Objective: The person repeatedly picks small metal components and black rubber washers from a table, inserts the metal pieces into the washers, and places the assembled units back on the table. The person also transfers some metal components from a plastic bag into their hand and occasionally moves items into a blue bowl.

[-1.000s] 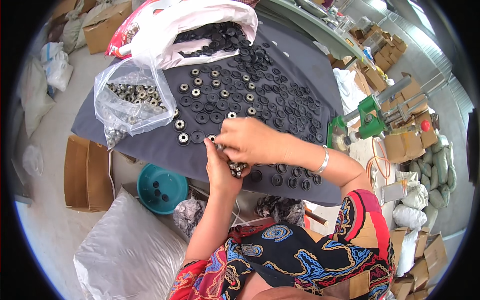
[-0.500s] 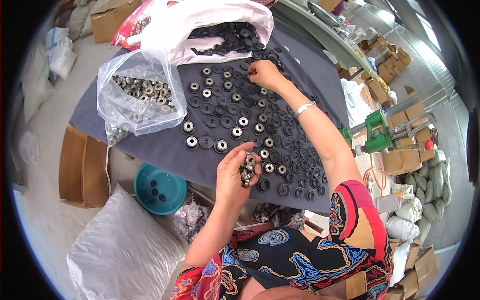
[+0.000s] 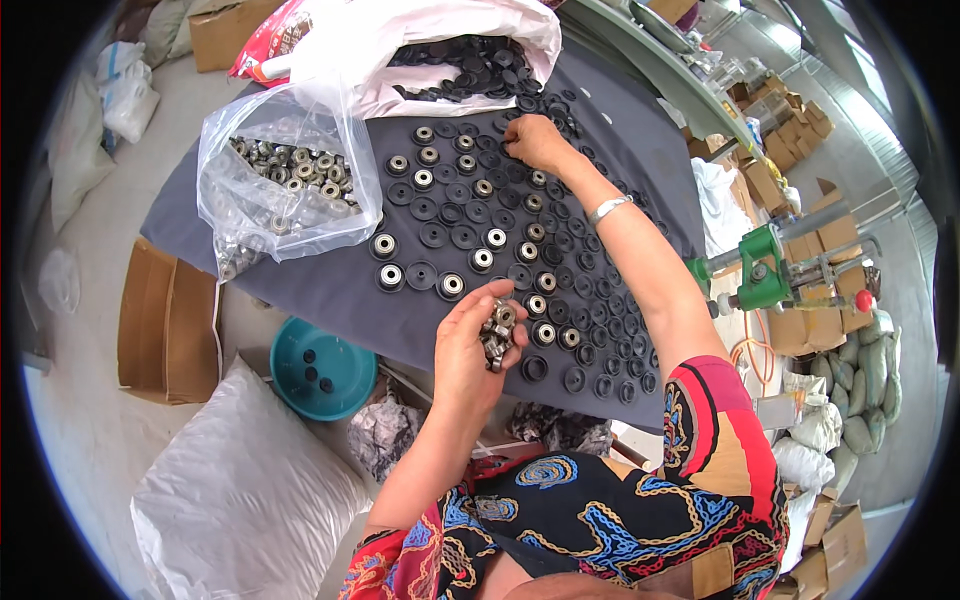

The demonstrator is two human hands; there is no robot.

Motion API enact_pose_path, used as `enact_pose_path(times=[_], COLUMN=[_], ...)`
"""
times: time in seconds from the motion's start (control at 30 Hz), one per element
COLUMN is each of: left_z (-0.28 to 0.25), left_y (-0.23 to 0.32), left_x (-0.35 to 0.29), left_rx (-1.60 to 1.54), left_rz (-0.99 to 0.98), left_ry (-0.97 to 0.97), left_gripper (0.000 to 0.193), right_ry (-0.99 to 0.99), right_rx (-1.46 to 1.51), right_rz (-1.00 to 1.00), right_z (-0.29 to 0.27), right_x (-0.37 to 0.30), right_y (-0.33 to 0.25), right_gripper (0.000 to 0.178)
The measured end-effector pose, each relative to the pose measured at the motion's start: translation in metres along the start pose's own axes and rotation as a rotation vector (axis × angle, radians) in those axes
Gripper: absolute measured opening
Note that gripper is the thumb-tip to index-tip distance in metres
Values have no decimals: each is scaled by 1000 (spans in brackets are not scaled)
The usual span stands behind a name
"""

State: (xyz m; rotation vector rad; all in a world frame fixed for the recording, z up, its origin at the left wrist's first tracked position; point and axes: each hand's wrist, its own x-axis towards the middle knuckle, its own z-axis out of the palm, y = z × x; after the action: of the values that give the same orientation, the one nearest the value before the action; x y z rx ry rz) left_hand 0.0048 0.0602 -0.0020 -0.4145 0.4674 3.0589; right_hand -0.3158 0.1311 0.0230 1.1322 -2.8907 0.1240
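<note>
My left hand (image 3: 468, 345) is cupped near the table's front edge, fingers curled round several small metal ball bearings (image 3: 498, 335). Farther off, my right hand (image 3: 538, 143) reaches down among the black plastic wheels (image 3: 463, 237) spread over the dark grey cloth. Its fingers are bent and pinched together low over the wheels; whatever is between the fingertips is hidden. Some wheels have a bearing (image 3: 452, 286) seated in the middle, while others show bare centres. At the left, an open clear plastic bag (image 3: 290, 245) holds many loose bearings (image 3: 306, 172).
A white sack (image 3: 340, 60) of black wheels lies open at the back of the table. Below the left edge are a teal basin (image 3: 322, 400), a cardboard box (image 3: 168, 330) and a big white sack (image 3: 240, 490). A green machine part (image 3: 762, 268) stands at the right.
The table and everything on it appear shifted slightly right and down in view. My right hand stays over the far wheels, and my left hand still holds the bearings.
</note>
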Motion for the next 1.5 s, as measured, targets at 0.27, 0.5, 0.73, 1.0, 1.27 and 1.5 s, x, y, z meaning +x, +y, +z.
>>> enact_pose_path(times=[0.27,0.5,0.73,1.0,1.27,1.5], left_z=[1,9,16,9,8,11], left_y=[-5,-14,-25,-29,-30,-32], left_x=[2,1,-3,2,2,4], left_rx=[10,120,204,-42,44,46], left_rz=[42,55,-49,-75,10,61], left_ry=[47,-27,-164,-36,-27,-46], left_gripper=[29,34,33,25,17,19], right_ry=[284,-167,-315,123,208,90], right_rx=[183,461,706,350,237,1003], right_rz=[-348,-334,-326,-270,-400,6], right_z=[-47,-70,-76,-64,-59,-55], right_x=[-96,-210,-219,-244,-249,-243], right_y=[-78,-126,-101,-126,-126,-122], right_gripper=[18,28,28,24,26,20])
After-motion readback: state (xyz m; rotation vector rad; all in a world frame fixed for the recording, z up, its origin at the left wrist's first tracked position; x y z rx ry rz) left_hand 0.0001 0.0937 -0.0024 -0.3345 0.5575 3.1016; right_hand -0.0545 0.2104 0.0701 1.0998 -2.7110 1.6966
